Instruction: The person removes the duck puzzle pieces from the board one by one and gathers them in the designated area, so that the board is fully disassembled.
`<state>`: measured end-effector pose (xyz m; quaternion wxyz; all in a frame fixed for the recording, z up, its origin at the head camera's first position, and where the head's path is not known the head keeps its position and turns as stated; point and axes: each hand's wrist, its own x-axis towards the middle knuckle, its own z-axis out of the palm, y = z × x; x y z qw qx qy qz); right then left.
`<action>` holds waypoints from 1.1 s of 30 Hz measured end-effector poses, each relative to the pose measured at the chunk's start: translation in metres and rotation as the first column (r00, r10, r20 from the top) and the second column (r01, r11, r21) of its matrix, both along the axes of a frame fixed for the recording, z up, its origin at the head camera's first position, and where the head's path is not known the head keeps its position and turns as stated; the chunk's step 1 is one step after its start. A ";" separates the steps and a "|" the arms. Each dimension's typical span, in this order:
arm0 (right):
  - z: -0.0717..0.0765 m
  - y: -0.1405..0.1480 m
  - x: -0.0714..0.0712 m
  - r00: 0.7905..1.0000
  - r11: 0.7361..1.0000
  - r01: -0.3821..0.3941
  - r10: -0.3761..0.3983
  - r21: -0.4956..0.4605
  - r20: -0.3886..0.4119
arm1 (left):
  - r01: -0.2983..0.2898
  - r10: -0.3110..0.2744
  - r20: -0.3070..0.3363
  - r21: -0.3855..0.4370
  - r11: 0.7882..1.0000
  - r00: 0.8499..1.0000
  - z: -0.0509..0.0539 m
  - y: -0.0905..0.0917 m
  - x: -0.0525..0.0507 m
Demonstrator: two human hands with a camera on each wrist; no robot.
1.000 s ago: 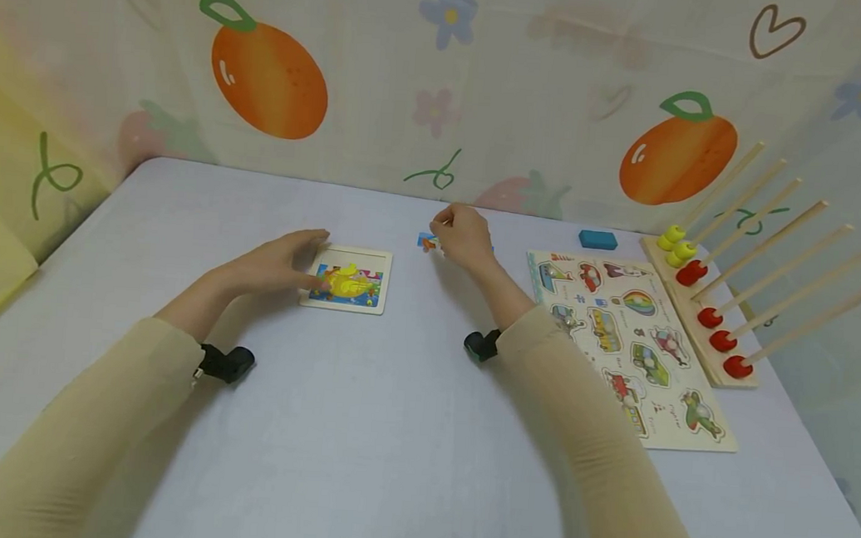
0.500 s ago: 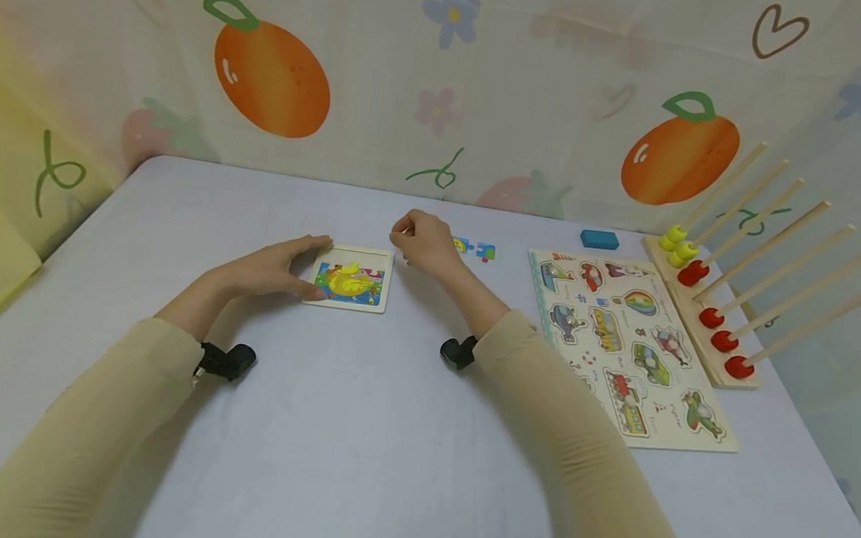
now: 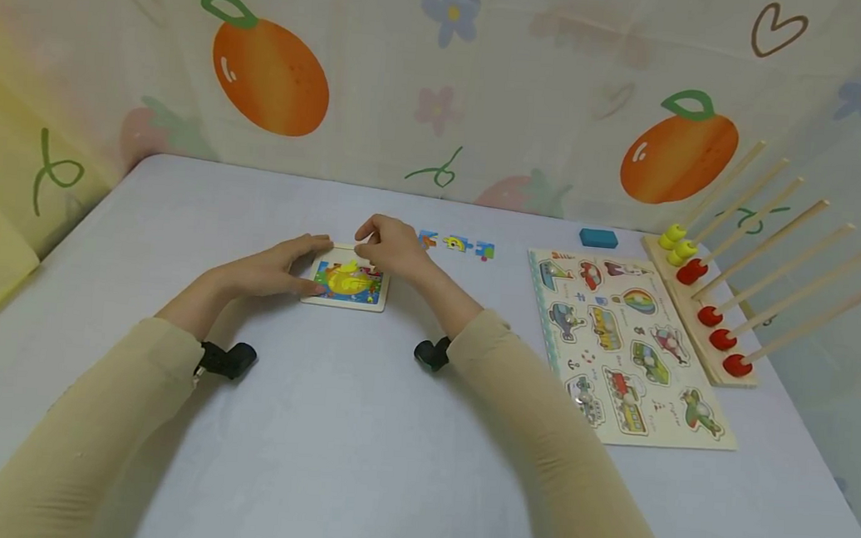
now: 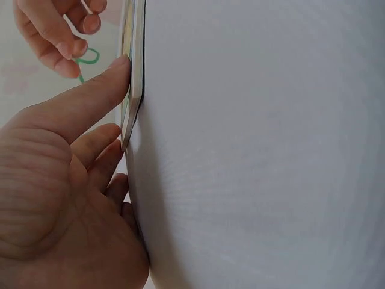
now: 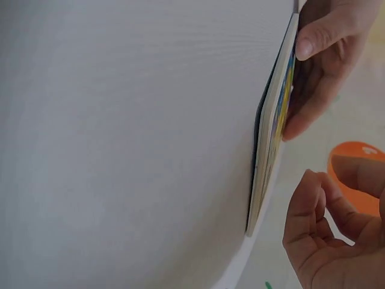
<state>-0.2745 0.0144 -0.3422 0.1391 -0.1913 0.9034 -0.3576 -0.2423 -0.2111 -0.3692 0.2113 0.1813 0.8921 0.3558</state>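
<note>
so the right hand (image 3: 393,250) is blocking the framed jigsaw's (image 3: 348,282) far right corner, fingers curled, can't tell if holding anything; left hand (image 3: 269,268) is gripping the left edge

Children's play area, by appearance; wider building indeterminate: one white-topped table (image 3: 313,444), patterned hanging (image 3: 385,66) of oranges and flowers behind far edge; small framed jigsaw (image 3: 353,305) towards that edge; vehicle picture board (image 3: 625,328) and bead-and-peg rack (image 3: 690,308) by right edge
</note>
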 end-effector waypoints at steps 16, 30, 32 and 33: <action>-0.001 -0.018 -0.004 0.976 0.990 -0.128 0.137 -0.065 0.172 | -0.009 0.008 0.029 0.018 1.000 1.000 0.001 0.000 0.001; 0.000 -0.018 -0.005 0.970 0.979 -0.191 0.176 0.077 0.169 | 0.008 -0.008 0.014 0.023 1.000 1.000 -0.001 -0.001 0.001; 0.000 -0.017 -0.005 0.969 0.975 -0.203 0.187 0.092 0.161 | 0.007 -0.007 0.014 0.029 1.000 1.000 -0.001 -0.001 0.001; -0.001 -0.017 -0.005 0.968 0.973 -0.210 0.193 0.098 0.158 | 0.005 -0.005 0.015 0.034 0.999 1.000 -0.001 -0.001 0.001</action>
